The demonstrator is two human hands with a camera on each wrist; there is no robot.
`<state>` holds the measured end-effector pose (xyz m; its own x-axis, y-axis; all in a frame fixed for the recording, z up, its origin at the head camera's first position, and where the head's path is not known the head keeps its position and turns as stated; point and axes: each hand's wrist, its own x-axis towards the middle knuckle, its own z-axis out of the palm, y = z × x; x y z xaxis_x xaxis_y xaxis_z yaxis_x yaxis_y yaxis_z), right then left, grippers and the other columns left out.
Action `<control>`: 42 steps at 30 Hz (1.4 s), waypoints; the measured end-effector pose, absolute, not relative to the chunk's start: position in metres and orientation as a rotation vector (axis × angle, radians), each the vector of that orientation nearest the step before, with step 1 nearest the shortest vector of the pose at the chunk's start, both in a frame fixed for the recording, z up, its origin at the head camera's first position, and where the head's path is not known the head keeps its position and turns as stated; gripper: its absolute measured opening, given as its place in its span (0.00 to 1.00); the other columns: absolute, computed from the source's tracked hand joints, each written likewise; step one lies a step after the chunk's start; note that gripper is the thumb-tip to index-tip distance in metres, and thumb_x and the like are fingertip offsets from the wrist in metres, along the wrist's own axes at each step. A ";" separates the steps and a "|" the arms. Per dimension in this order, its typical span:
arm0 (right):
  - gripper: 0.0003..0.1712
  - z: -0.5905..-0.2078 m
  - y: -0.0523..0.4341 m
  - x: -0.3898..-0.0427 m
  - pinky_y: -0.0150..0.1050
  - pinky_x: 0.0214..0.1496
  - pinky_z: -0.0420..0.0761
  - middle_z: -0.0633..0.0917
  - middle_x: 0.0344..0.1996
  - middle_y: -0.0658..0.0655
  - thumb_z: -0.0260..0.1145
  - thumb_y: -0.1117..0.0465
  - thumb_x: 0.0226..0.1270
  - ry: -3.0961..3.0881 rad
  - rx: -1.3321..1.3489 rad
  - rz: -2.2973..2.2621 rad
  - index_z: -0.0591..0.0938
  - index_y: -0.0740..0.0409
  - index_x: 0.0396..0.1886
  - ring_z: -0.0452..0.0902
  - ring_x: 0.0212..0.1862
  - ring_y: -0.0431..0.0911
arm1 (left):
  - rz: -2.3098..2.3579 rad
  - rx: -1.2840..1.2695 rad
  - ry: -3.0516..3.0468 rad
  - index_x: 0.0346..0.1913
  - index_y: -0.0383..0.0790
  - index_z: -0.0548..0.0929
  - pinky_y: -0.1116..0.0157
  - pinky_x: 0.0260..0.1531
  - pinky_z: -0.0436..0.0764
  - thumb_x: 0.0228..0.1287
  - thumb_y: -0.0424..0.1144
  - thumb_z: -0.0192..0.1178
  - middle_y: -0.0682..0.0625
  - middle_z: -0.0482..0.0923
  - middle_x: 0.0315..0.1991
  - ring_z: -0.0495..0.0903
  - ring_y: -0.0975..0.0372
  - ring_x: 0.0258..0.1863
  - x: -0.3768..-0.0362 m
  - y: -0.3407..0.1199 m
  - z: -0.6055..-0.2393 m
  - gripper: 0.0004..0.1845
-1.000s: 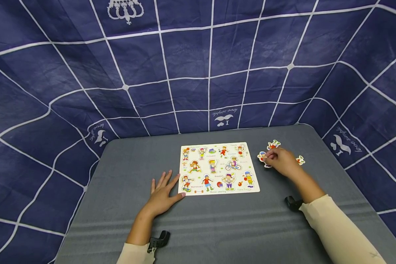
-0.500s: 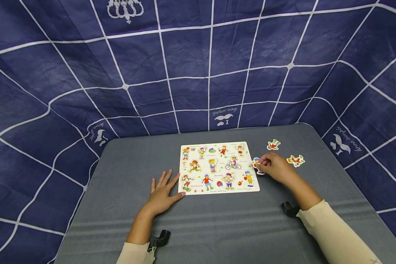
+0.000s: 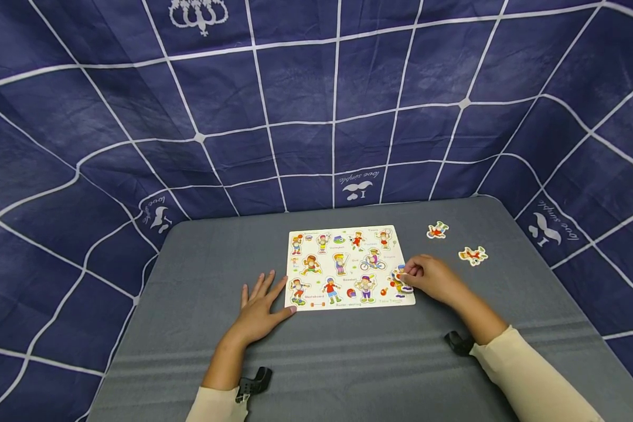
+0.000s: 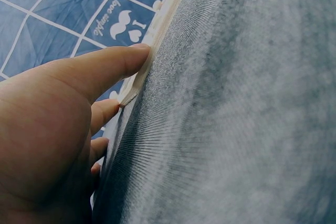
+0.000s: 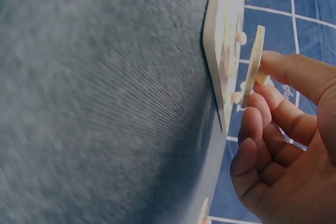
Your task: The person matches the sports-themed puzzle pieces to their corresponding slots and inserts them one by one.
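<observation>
A white wooden puzzle board [image 3: 382,280] with printed sports figures lies flat on the grey table. My left hand [image 3: 259,316] lies with fingers spread at its left side, thumb and index fingertip touching the board's edge near the lower left corner. Over the lower right corner, my right hand [image 3: 436,280] pinches a flat puzzle piece [image 5: 254,66] by its small knob, between thumb and index finger. The right wrist view shows that piece edge-on and tilted, held just off the board. It covers part of the figure printed beneath.
Two loose puzzle pieces lie right of the board: one farther back [image 3: 438,230], the other [image 3: 473,255] beyond my right hand. Small knobs stand up from the board. A blue curtain [image 3: 306,146] with white lines encloses the back and sides of the table.
My right hand has carried the pinched piece left from beside the loose pieces to above the board's lower right corner. The left hand stays where it was.
</observation>
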<state>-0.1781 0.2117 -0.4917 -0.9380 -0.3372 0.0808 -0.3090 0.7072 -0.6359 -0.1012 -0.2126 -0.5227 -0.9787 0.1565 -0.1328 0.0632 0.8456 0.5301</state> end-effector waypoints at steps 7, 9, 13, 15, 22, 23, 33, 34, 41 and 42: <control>0.06 -0.496 0.207 -0.177 0.29 0.32 0.71 0.78 0.26 0.48 0.74 0.61 0.59 2.840 -0.579 -1.003 0.83 0.51 0.27 0.70 0.28 0.35 | 0.812 0.182 2.863 0.80 0.60 0.58 0.36 0.76 0.27 0.64 0.66 0.61 0.47 0.44 0.84 0.37 0.47 0.84 -0.102 -0.213 -0.523 0.44; 0.07 -0.497 0.205 -0.177 0.30 0.32 0.71 0.78 0.26 0.48 0.74 0.62 0.59 2.832 -0.588 -1.007 0.83 0.52 0.26 0.70 0.28 0.35 | 0.814 0.183 2.865 0.80 0.60 0.59 0.36 0.76 0.27 0.64 0.66 0.61 0.47 0.44 0.84 0.37 0.47 0.84 -0.102 -0.213 -0.523 0.44; 0.07 -0.498 0.203 -0.177 0.30 0.32 0.71 0.78 0.26 0.48 0.75 0.62 0.58 2.832 -0.592 -1.003 0.82 0.52 0.26 0.69 0.28 0.35 | 0.816 0.183 2.862 0.80 0.60 0.59 0.36 0.76 0.27 0.64 0.66 0.61 0.46 0.44 0.84 0.37 0.47 0.84 -0.102 -0.212 -0.523 0.44; 0.08 -0.499 0.203 -0.177 0.29 0.32 0.71 0.78 0.25 0.48 0.75 0.62 0.58 2.833 -0.588 -1.001 0.82 0.52 0.26 0.69 0.28 0.35 | 0.815 0.182 2.860 0.80 0.61 0.58 0.36 0.76 0.27 0.64 0.66 0.61 0.46 0.44 0.84 0.37 0.48 0.84 -0.102 -0.212 -0.523 0.44; 0.09 -0.502 0.202 -0.178 0.30 0.32 0.70 0.78 0.25 0.48 0.76 0.62 0.57 2.838 -0.635 -0.997 0.82 0.52 0.26 0.68 0.27 0.33 | 0.815 0.178 2.862 0.80 0.60 0.59 0.36 0.76 0.27 0.64 0.65 0.62 0.47 0.44 0.84 0.37 0.48 0.84 -0.102 -0.211 -0.522 0.44; 0.09 -0.502 0.202 -0.178 0.30 0.32 0.70 0.78 0.25 0.48 0.76 0.62 0.57 2.839 -0.635 -0.995 0.82 0.52 0.26 0.68 0.28 0.33 | 0.813 0.178 2.863 0.80 0.60 0.59 0.36 0.76 0.27 0.64 0.65 0.62 0.47 0.44 0.84 0.37 0.48 0.84 -0.102 -0.211 -0.522 0.44; 0.08 -0.502 0.201 -0.178 0.30 0.32 0.70 0.78 0.25 0.48 0.76 0.62 0.57 2.846 -0.640 -0.966 0.82 0.53 0.26 0.68 0.28 0.34 | 0.810 0.168 2.862 0.80 0.60 0.59 0.37 0.76 0.26 0.64 0.66 0.61 0.47 0.44 0.84 0.37 0.48 0.84 -0.102 -0.211 -0.523 0.44; 0.09 -0.502 0.201 -0.178 0.30 0.32 0.70 0.78 0.25 0.48 0.76 0.62 0.57 2.848 -0.644 -0.966 0.82 0.53 0.26 0.68 0.28 0.34 | 0.810 0.168 2.864 0.80 0.60 0.59 0.36 0.76 0.26 0.64 0.66 0.61 0.47 0.44 0.84 0.37 0.48 0.84 -0.102 -0.211 -0.523 0.44; 0.09 -0.502 0.200 -0.178 0.31 0.32 0.70 0.78 0.25 0.48 0.76 0.62 0.57 2.855 -0.648 -0.958 0.81 0.53 0.26 0.68 0.28 0.34 | 0.807 0.163 2.865 0.80 0.60 0.59 0.37 0.76 0.26 0.64 0.66 0.61 0.47 0.44 0.84 0.37 0.48 0.84 -0.102 -0.211 -0.524 0.44; 0.09 -0.502 0.200 -0.179 0.31 0.32 0.70 0.78 0.25 0.48 0.76 0.62 0.57 2.855 -0.650 -0.958 0.81 0.53 0.26 0.68 0.28 0.34 | 0.806 0.162 2.864 0.80 0.60 0.59 0.37 0.76 0.26 0.64 0.66 0.61 0.47 0.44 0.84 0.37 0.48 0.84 -0.102 -0.211 -0.524 0.44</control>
